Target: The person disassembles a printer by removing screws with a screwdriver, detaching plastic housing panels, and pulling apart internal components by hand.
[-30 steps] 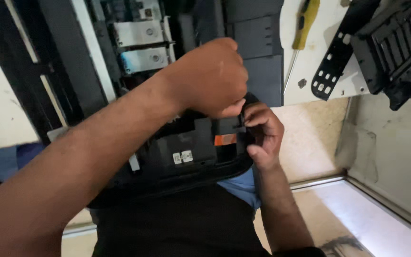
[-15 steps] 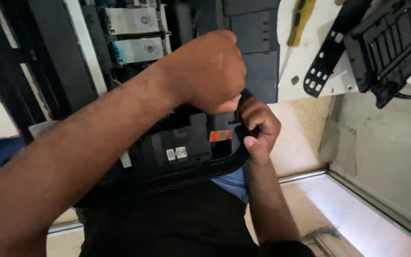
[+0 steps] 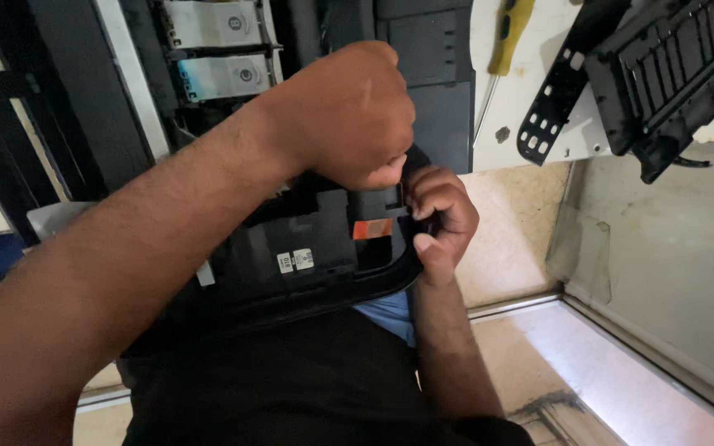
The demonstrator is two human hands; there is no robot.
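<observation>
— So, where are the hands?
— Both sit at the near right corner of the printer [image 3: 307,248], a black open machine lying across the person's lap. The left hand [image 3: 349,116] is a closed fist over the corner; what it grips is hidden under the knuckles. The right hand [image 3: 440,219] curls its fingers round the printer's rounded black rim, thumb pressed on the edge, touching the left fist.
— What blocks the view?
— The left forearm runs across the whole near side and covers much of the printer's body. Only an orange tab [image 3: 372,229] and two small white stickers [image 3: 295,261] show beside the hands.
— And around them?
— Farther in, two pale cartridges [image 3: 212,49] sit in their bay. On the white table [image 3: 530,157] to the right lie a yellow-handled screwdriver [image 3: 506,41], a black perforated bracket [image 3: 559,95] and a black ribbed part [image 3: 671,74], well apart from the hands.
</observation>
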